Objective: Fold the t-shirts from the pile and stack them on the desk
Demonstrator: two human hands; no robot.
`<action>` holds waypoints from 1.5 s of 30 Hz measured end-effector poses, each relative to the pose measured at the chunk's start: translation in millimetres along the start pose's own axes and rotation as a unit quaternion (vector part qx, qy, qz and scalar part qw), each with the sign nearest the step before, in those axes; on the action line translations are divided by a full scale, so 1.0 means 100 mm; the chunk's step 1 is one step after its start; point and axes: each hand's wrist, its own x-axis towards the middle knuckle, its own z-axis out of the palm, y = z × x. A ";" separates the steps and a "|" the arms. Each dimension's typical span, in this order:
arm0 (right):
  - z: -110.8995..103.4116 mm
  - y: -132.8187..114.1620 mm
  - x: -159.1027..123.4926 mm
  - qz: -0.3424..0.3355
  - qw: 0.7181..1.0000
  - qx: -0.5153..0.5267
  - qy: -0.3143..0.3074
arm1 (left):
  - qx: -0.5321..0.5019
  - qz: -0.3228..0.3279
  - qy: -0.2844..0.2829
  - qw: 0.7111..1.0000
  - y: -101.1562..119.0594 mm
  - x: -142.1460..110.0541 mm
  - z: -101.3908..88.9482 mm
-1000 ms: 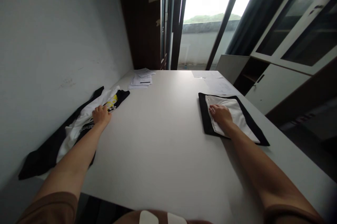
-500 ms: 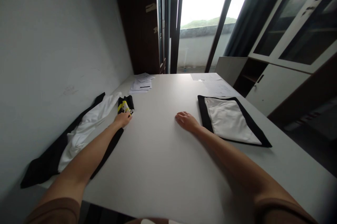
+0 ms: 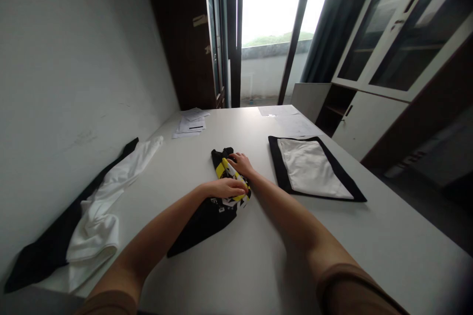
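Note:
A black printed garment (image 3: pixel 207 224) with yellow and white graphics lies bunched lengthwise in the middle of the table. My left hand (image 3: pixel 227 188) is closed on its printed part, fingers pointing right. Just beyond, my right hand (image 3: pixel 242 163) grips the garment's far right edge with curled fingers; the fingertips are partly hidden in the cloth. To the right, a folded white cloth (image 3: pixel 314 167) lies flat on a larger folded black cloth (image 3: pixel 279 169).
Along the left wall lie a crumpled white garment (image 3: pixel 96 231) and a long black cloth (image 3: pixel 48 253). Papers (image 3: pixel 190 125) are stacked at the table's far left, with more sheets (image 3: pixel 291 120) at the far right. Cabinets (image 3: pixel 380 108) stand beyond the right edge.
My left hand has brought the black printed garment from the left side to the table's middle. My right hand, earlier on the bare tabletop, now holds the garment. The view has shifted slightly.

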 end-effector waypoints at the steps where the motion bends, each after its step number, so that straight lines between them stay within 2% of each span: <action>1: 0.00 -0.01 -0.01 -0.014 1.000 -0.019 -0.004 | 0.009 -0.003 0.002 1.000 0.00 -0.01 -0.04; 3: -0.01 -0.03 -0.05 -0.031 0.998 -0.050 -0.008 | 0.064 -0.054 0.068 0.994 -0.10 -0.07 -0.20; 6: -0.02 -0.07 -0.07 -0.005 0.998 -0.065 -0.005 | 0.178 -0.135 0.187 0.957 -0.40 -0.21 -0.43; 8: -0.02 -0.08 -0.06 0.021 0.998 -0.053 -0.011 | 0.240 -0.146 0.213 0.936 -0.63 -0.33 -0.49; 11: -0.02 -0.06 -0.04 0.049 0.999 -0.019 0.000 | 0.288 -0.165 0.233 0.914 -0.91 -0.48 -0.48; 15: -0.11 0.12 0.01 0.133 0.983 0.044 0.114 | 0.279 -0.210 0.234 0.907 -1.03 -0.51 -0.51; 19: -0.22 0.37 0.03 0.232 0.943 0.111 0.212 | 0.236 -0.212 0.203 0.926 -0.90 -0.39 -0.47; 22: -0.21 0.47 0.02 0.244 0.934 0.143 0.218 | 0.257 -0.138 0.189 0.937 -0.78 -0.30 -0.33; 24: -0.18 0.49 0.01 0.207 0.946 0.157 0.195 | 0.281 -0.088 0.177 0.939 -0.74 -0.25 -0.25; 27: -0.13 0.45 -0.01 0.151 0.959 0.192 0.147 | 0.269 -0.064 0.155 0.948 -0.75 -0.21 -0.24; 30: -0.10 0.38 -0.01 0.114 0.957 0.247 0.100 | 0.216 -0.065 0.190 0.955 -0.77 -0.16 -0.29; 32: -0.09 0.32 -0.02 0.091 0.951 0.285 0.074 | 0.134 -0.081 0.251 0.955 -0.78 -0.11 -0.30; 36: -0.07 0.12 -0.04 0.058 0.925 0.375 0.025 | -0.019 -0.128 0.390 0.912 -0.77 -0.01 -0.26; 38: -0.06 -0.01 -0.05 0.044 0.907 0.420 -0.002 | -0.041 -0.138 0.428 0.892 -0.77 0.02 -0.26; 39: -0.06 -0.08 -0.06 0.037 0.896 0.442 -0.014 | -0.085 -0.143 0.444 0.881 -0.76 0.02 -0.26; 42: -0.07 -0.27 -0.07 0.025 0.858 0.512 -0.025 | -0.288 -0.155 0.453 0.829 -0.75 -0.01 -0.30; 44: -0.09 -0.37 -0.10 0.031 0.830 0.555 -0.031 | -0.397 -0.161 0.428 0.796 -0.74 -0.07 -0.33; 45: -0.11 -0.41 -0.11 0.037 0.817 0.575 -0.040 | -0.422 -0.163 0.410 0.792 -0.74 -0.10 -0.34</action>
